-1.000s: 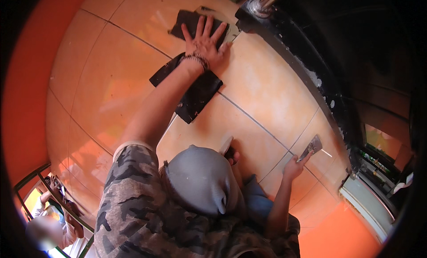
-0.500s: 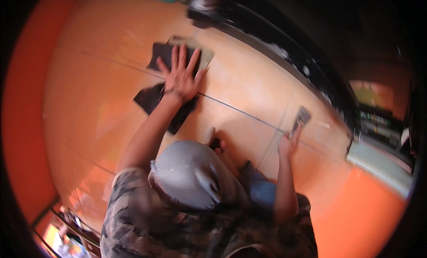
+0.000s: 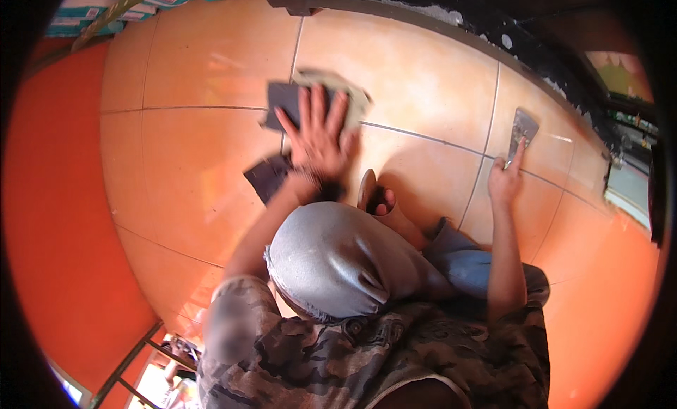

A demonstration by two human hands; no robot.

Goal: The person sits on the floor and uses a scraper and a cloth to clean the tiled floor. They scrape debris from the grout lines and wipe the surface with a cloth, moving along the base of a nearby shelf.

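My left hand [image 3: 319,144] lies flat with fingers spread on a dark grey sheet [image 3: 281,99] that looks like sandpaper. Under that sheet, to the right, a beige piece [image 3: 356,92] sticks out, its kind unclear. Another dark sheet [image 3: 266,178] lies at the wrist, partly covered by my forearm. Over to the right, my right hand [image 3: 505,178] grips a putty knife [image 3: 524,127]. Its broad metal blade points away from me, just above the tiles, or resting on them; I cannot tell which. A finger stretches along the blade.
Orange-beige floor tiles [image 3: 204,155] with dark joints spread around my hands. A black, paint-flecked edge [image 3: 430,15] runs along the far right. My sandalled foot [image 3: 384,201] and a rounded grey cloth shape [image 3: 324,257] are close. Teal-and-white packages [image 3: 77,14] are stacked far left.
The view has turned, so hands, sheets and putty knife appear farther right. My left hand stays flat on the sheet; my right hand still holds the putty knife.
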